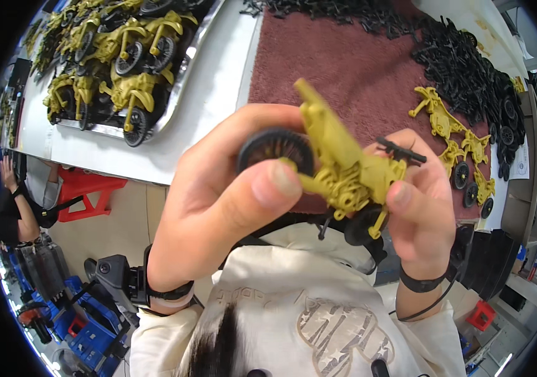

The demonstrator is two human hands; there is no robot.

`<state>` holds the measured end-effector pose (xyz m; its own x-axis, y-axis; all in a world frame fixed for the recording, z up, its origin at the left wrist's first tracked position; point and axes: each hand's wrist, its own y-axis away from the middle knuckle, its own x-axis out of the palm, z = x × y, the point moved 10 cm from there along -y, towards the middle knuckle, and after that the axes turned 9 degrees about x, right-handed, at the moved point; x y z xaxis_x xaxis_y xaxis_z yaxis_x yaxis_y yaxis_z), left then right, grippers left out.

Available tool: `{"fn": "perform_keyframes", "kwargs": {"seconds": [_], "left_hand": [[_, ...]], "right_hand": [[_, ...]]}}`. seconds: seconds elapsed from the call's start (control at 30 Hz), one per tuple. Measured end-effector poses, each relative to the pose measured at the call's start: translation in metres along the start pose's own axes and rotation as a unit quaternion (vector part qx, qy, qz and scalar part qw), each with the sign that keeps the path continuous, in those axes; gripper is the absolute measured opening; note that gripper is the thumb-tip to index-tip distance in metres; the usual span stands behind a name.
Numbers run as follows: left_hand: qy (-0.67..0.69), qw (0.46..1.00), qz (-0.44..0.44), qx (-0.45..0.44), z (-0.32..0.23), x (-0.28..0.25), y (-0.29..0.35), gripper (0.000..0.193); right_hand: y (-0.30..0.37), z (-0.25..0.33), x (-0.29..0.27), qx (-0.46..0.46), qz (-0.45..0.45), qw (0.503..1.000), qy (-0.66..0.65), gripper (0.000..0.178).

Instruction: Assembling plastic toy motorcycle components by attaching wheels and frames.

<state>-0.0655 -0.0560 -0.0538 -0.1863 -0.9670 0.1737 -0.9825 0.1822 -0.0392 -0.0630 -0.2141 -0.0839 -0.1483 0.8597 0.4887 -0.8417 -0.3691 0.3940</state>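
Observation:
Between my two hands a yellow plastic toy motorcycle (pixel 337 157) is held up and tilted. My left hand (pixel 218 188) is closed around its black spoked wheel (pixel 276 152), with the thumb pressed near the hub. My right hand (pixel 424 207) is closed on the other end, thumb against the yellow body and fingers mostly hidden behind it. A black handlebar (pixel 401 151) shows by the right fingers. Below the body a second dark wheel (pixel 361 227) is partly visible, blurred against my clothing.
A metal tray (pixel 180 88) of yellow toy motorcycles stands at the far left on the white table (pixel 218 75). On the reddish cloth (pixel 318 56) lie a heap of black parts (pixel 463 69) and several yellow bodies (pixel 438 116). A co-worker's arm (pixel 24 210) and red stool (pixel 89 195) are at left.

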Motion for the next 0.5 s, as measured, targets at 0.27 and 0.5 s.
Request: {"fn": "perform_keyframes", "kwargs": {"seconds": [0.27,0.5], "left_hand": [[0.023,0.999,-0.029,-0.01,0.005,-0.014,0.003,0.089],[-0.137,0.98,-0.03,0.14,-0.019,0.001,0.017,0.042]], "right_hand": [[-0.005,0.003,0.009,-0.062,0.047,0.99,-0.121,0.042],[0.0,-0.004,0.011,-0.128,0.051,0.988,-0.073,0.061]]}}
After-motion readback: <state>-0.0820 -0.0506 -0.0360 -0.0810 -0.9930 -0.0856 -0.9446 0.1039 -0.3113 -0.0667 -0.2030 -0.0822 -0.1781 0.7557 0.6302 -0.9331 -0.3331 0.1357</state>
